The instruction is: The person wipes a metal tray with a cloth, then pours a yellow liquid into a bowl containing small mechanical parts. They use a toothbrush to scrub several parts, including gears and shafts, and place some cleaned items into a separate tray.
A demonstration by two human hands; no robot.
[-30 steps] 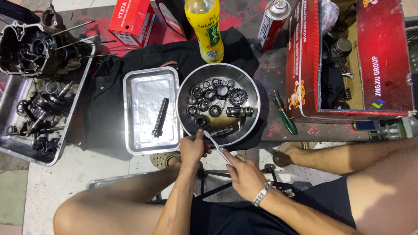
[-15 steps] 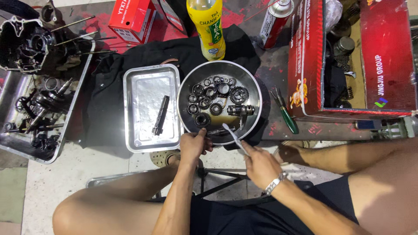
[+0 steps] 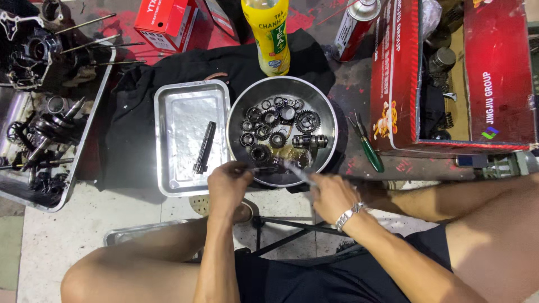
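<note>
Left hand (image 3: 227,182) is pinching a dark steel shaft (image 3: 259,169) at the near rim of the round steel bowl (image 3: 325,115), fingers pressed together on its end; right hand (image 3: 332,194) is gripping a white toothbrush (image 3: 296,171), fingers closed round the handle, bristle end reaching toward the shaft. To do this brushing well, I judge the shaft is best kept low over the bowl so the oily drips are falling back in, and turned a little between strokes. Bowl is polished and curved, holding black toothed gears (image 3: 307,121) and small rings in a brownish film. Rectangular steel tray (image 3: 168,168) just beside it is carrying one splined dark rod (image 3: 204,147). Both are resting on a black cloth (image 3: 135,129) on the stained floor.
</note>
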